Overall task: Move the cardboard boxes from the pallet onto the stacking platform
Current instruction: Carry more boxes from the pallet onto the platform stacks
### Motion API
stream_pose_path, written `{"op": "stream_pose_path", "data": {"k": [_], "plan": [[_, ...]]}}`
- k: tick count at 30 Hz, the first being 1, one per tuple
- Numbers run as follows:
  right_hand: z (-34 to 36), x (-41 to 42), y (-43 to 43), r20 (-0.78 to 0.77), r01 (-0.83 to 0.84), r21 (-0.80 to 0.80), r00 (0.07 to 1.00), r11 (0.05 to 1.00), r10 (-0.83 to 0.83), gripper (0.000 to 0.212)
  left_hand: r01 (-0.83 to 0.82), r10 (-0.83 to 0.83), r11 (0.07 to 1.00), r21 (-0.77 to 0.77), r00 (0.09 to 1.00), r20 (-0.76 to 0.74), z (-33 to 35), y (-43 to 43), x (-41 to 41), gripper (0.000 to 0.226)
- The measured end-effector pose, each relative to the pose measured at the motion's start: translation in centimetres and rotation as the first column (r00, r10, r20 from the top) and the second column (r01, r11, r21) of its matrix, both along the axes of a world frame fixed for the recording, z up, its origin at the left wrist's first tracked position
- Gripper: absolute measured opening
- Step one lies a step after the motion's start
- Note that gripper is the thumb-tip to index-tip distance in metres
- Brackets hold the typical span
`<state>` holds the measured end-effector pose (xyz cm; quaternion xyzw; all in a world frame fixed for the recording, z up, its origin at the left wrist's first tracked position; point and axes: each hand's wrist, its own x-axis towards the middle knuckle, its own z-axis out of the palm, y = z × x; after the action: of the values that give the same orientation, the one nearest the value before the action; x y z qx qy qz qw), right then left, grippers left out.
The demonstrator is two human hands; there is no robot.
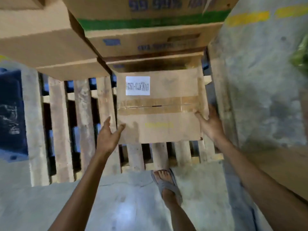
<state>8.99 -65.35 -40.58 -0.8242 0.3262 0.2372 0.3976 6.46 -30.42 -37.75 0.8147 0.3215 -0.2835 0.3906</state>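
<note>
- Cardboard box (pixel 158 107), taped along its top seam, sits low on the wooden pallet (pixel 83 127) right in front of me, near the pallet's front edge and toward its right side.
- White label (pixel 137 85) with dark print is stuck on the box top, in its far left part; the print is too blurred for me to read. Brown tape (pixel 156 105) runs left to right across the middle of the lid, and a faint yellow mark shows nearer to me.
- My left hand (pixel 109 135) is spread, fingers apart, with the fingertips touching the box's near left corner; the palm looks just off the cardboard, so I see no firm grip there.
- My right hand (pixel 209 124) is also spread, flat against the box's right side, with the thumb resting on the top edge.
- Stacked boxes (pixel 146 39) rise behind and above the taped box; one carries a green band and blue lettering. Another plain stack (pixel 41 39) stands to the left, also on the pallet.
- Bare slats of the pallet lie open to the left of the box, and something dark blue (pixel 11 114) shows beside and beneath them.
- My foot in a grey sandal (pixel 167 184) stands on the concrete floor (pixel 125 205), its toes just at the pallet's front edge.
</note>
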Motion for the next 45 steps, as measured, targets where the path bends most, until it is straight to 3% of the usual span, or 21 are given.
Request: {"op": "stream_pose_path", "data": {"k": [3,7,12,14,17,19,22,24,28,30,34,36,40,45], "plan": [[-4.3,2.5,0.6,0.066,0.14,0.081,0.987,0.987,-0.146,0.075,-0.087,0.087,0.995,-0.057,0.996,0.011,-6.2,0.2,2.8,0.092],[-6.7,4.0,2.1,0.006,0.198,0.141,0.98,0.97,-0.201,0.072,-0.288,0.293,0.943,-0.165,0.956,0.002,-10.1,-0.8,4.9,0.068],[-3.1,1.6,2.9,0.048,0.195,0.2,0.977,0.96,-0.208,0.049,-0.381,0.383,0.902,-0.205,0.923,-0.032,-5.9,-0.8,2.9,0.048],[2.0,0.3,3.3,0.081,0.189,0.177,0.975,0.966,-0.206,0.048,-0.373,0.379,0.909,-0.186,0.925,-0.005,-0.1,-0.4,1.7,0.043],[8.8,-2.1,3.5,0.082,0.154,0.111,0.983,0.982,-0.164,0.073,-0.356,0.365,0.919,-0.166,0.931,0.024,7.2,-0.1,0.1,0.046],[15.0,-4.3,3.3,0.08,0.166,0.059,0.982,0.984,-0.171,0.08,-0.325,0.334,0.937,-0.129,0.941,0.053,14.0,-0.4,-0.9,0.059],[26.7,-7.8,2.5,0.141,0.187,-0.059,0.974,0.981,-0.177,0.091,-0.245,0.262,0.961,-0.13,0.957,0.126,25.3,-1.0,-2.2,0.054],[34.2,-9.9,2.2,0.209,0.228,-0.099,0.957,0.969,-0.204,0.079,-0.176,0.201,0.971,-0.164,0.968,0.149,32.0,-2.0,-2.7,0.045],[48.4,-16.1,1.0,0.406,0.37,-0.107,0.863,0.923,-0.299,0.037,0.046,0.007,0.982,-0.183,0.96,0.279,44.9,-4.6,-4.2,0.052],[53.7,-19.5,-0.3,0.447,0.428,-0.111,0.828,0.897,-0.339,0.037,0.144,-0.072,0.97,-0.197,0.94,0.335,50.1,-6.2,-5.4,0.065],[64.6,-29.3,-4.4,0.493,0.578,-0.191,0.755,0.793,-0.432,0.088,0.471,-0.354,0.873,-0.129,0.792,0.497,60.8,-11.6,-9.8,0.079],[69.1,-34.6,-6.2,0.518,0.624,-0.21,0.724,0.753,-0.456,0.088,0.582,-0.445,0.807,-0.101,0.711,0.545,65.3,-14.9,-12.7,0.074],[75.3,-46.6,-8.8,0.541,0.726,-0.22,0.647,0.652,-0.538,0.096,0.773,-0.572,0.628,-0.092,0.539,0.618,71.3,-22.0,-18.9,0.04],[80.6,-62.8,-11.7,0.546,0.852,-0.193,0.505,0.486,-0.669,0.085,0.942,-0.731,0.336,0.006,0.257,0.632,74.6,-33.0,-28.3,0.086]]}}
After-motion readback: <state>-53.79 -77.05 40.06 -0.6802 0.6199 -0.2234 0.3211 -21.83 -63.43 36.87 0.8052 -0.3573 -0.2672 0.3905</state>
